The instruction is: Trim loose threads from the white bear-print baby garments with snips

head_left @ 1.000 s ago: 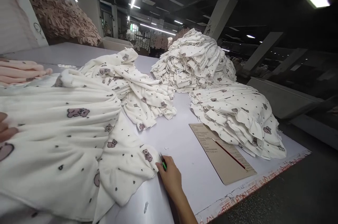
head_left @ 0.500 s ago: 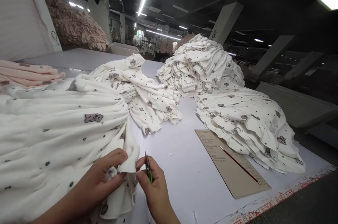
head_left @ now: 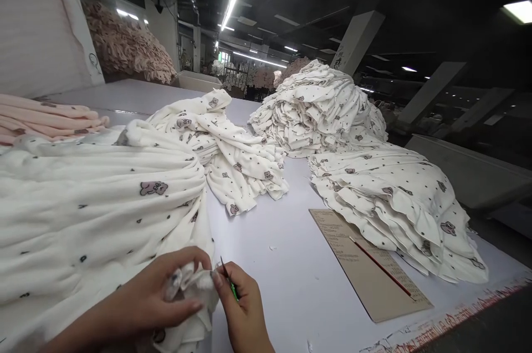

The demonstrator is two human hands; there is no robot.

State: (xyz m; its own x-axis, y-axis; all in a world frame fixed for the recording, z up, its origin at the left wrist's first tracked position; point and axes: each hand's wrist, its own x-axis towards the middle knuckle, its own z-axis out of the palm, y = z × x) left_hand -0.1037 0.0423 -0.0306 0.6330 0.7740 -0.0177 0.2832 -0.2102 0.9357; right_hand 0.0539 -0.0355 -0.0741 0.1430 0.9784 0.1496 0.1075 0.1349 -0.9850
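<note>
A bunched edge of white printed fabric point(head_left: 195, 286) is pinched in the left hand point(head_left: 166, 300) at the near edge of the surface point(head_left: 291, 286) while green-handled snips point(head_left: 229, 282) are gripped in the right hand point(head_left: 245, 314) — best kept taut, blades shallow.

White bear-print garment point(head_left: 95, 214), spread in soft folds over the table's near left corner, hem bunched at the near edge, slim green-handled snips point(head_left: 229, 281) tilted upright beside it

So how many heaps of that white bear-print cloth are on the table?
4: one under the hands at left, one behind it mid-table, a tall stack at the back, one at right. More may lie out of view.
</note>
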